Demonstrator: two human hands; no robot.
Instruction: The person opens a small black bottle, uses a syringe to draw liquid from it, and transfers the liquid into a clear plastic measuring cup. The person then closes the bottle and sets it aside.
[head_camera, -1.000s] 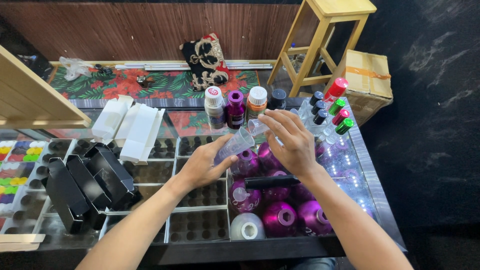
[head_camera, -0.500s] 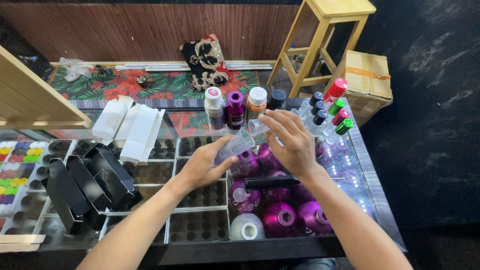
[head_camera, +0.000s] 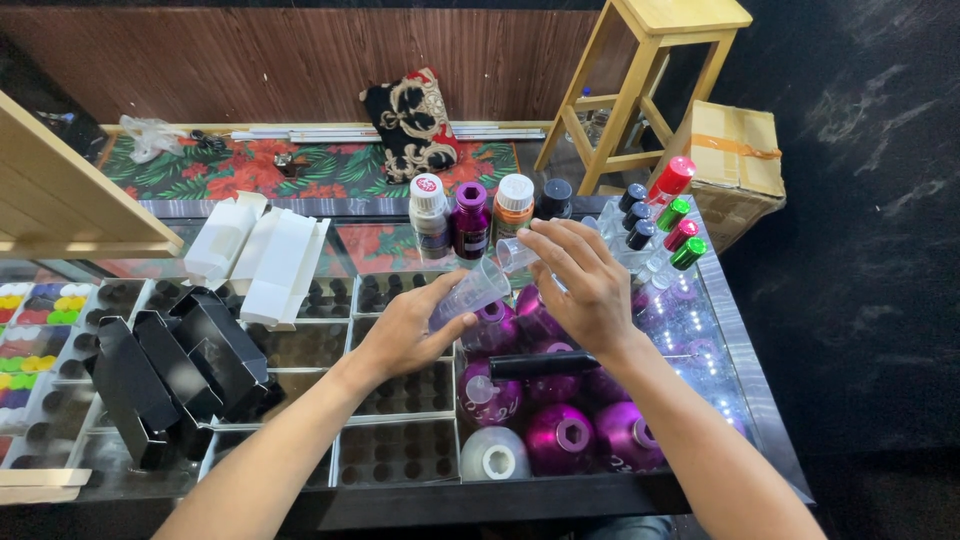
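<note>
- At frame centre, the left hand grips a clear measuring cup, tilted toward upper right.
- The right hand pinches a small clear cup, rim touching the measuring cup's mouth.
- Purple bottles crowd below; the glass counter's right edge lies near.

Partly hidden bottles, cups and cut-off edges on a glass desk.

The right hand covers most of a small clear cup; its contents cannot be told. Both forearms run off the bottom edge. The purple bottles lie partly under that arm. A tray of coloured caps is cut off at left.
</note>
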